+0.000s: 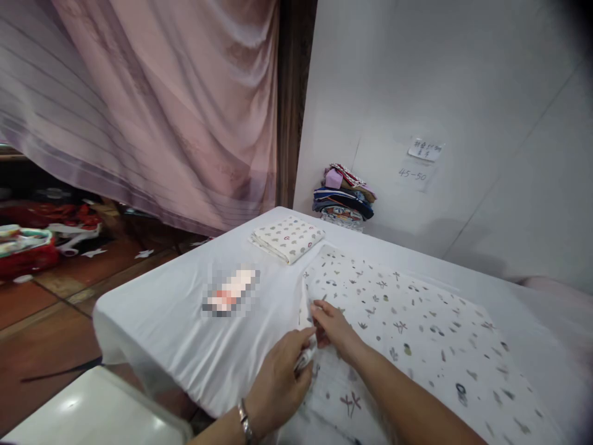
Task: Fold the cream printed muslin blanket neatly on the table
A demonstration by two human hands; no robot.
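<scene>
1. The left hand (280, 376) curls closed around a bunched edge of printed cloth (430, 352).
2. The right hand (337, 330) pinches that edge just beside it.
3. Before me, the cloth lies spread on a white-covered table (162, 309).

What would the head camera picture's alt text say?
A left hand grips the edge of a printed cloth, which the right hand also touches, on a white-covered table. Beyond are a folded cloth and a hanging pink curtain.
</scene>
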